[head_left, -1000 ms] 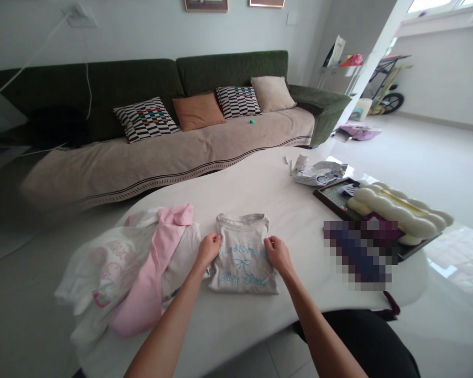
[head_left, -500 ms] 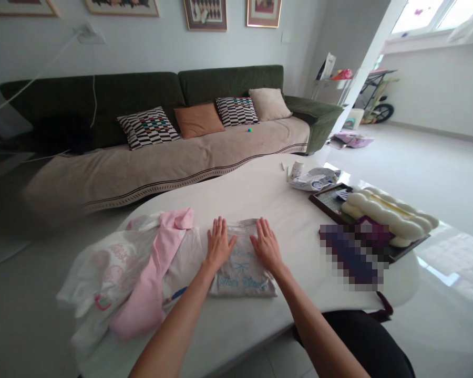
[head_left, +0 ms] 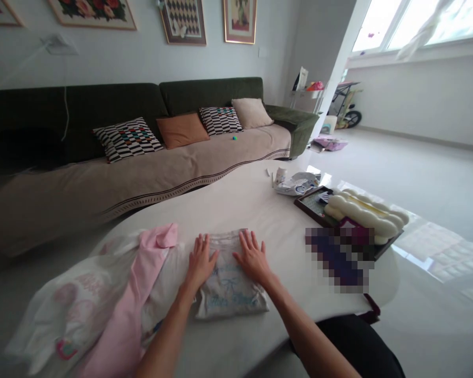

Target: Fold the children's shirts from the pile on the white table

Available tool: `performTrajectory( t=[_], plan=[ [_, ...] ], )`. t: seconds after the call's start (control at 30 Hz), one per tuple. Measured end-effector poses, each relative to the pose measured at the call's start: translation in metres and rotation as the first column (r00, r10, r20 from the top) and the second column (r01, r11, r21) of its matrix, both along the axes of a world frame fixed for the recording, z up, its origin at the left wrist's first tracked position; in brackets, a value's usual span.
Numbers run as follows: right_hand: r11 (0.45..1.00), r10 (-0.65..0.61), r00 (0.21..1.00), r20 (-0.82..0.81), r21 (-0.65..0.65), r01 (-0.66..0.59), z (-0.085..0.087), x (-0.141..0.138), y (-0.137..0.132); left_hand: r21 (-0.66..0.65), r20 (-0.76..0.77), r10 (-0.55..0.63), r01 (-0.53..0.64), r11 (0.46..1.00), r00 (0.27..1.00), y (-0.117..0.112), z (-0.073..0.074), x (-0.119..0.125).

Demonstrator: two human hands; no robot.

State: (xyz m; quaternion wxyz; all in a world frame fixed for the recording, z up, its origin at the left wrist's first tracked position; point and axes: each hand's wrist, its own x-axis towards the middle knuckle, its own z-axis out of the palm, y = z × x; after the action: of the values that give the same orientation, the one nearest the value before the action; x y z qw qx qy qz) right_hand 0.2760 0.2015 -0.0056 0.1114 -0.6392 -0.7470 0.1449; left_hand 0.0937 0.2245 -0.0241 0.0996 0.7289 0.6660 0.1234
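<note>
Both our hands, left hand (head_left: 200, 261) and right hand (head_left: 253, 256), lay open and flat on the folded grey shirt (head_left: 229, 286), gripping nothing; its blue script was unreadable, partly covered

On the table (head_left: 260, 205), both hands, left (head_left: 200, 261) and right (head_left: 253, 255), lie flat on a folded shirt (head_left: 228, 286) at lower centre; a clothes pile (head_left: 102, 304) sits lower left, a tray (head_left: 355, 220) at right, a sofa (head_left: 142, 142) behind.
</note>
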Motion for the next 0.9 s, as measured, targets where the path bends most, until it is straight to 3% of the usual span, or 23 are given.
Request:
performTrajectory(
  t=[0.17,0.27,0.4,0.5,0.6,0.73,0.9],
  plan=[
    [0.991,0.130,0.991,-0.044,0.047,-0.128,-0.017,-0.034,-0.073,0.120,0.195,0.029,-0.053,0.991,0.980,-0.062,-0.027,0.000],
    [0.983,0.183,0.982,-0.042,0.032,-0.182,-0.028,-0.035,-0.084,0.095,0.293,0.101,-0.134,0.986,0.951,-0.076,-0.028,0.016],
    [0.970,0.238,0.971,0.006,0.047,-0.239,-0.020,0.014,-0.036,-0.030,0.441,0.063,-0.055,0.998,0.895,-0.060,-0.004,0.040],
    [0.935,0.346,0.934,0.087,0.047,-0.351,-0.007,0.063,0.015,-0.001,0.396,0.034,-0.036,0.999,0.918,-0.066,0.001,0.048],
    [0.933,0.330,0.931,0.158,0.097,-0.347,-0.002,0.086,0.046,0.088,0.253,0.021,-0.044,0.995,0.967,-0.097,-0.015,0.046],
    [0.960,0.200,0.962,0.188,0.158,-0.230,-0.019,0.072,0.061,0.141,0.069,-0.075,0.065,0.988,0.995,-0.136,-0.041,0.038],
    [0.973,0.079,0.970,0.231,0.193,-0.125,-0.039,0.072,0.111,0.152,-0.008,-0.109,0.109,0.982,0.994,-0.141,-0.048,0.031]
  ],
)
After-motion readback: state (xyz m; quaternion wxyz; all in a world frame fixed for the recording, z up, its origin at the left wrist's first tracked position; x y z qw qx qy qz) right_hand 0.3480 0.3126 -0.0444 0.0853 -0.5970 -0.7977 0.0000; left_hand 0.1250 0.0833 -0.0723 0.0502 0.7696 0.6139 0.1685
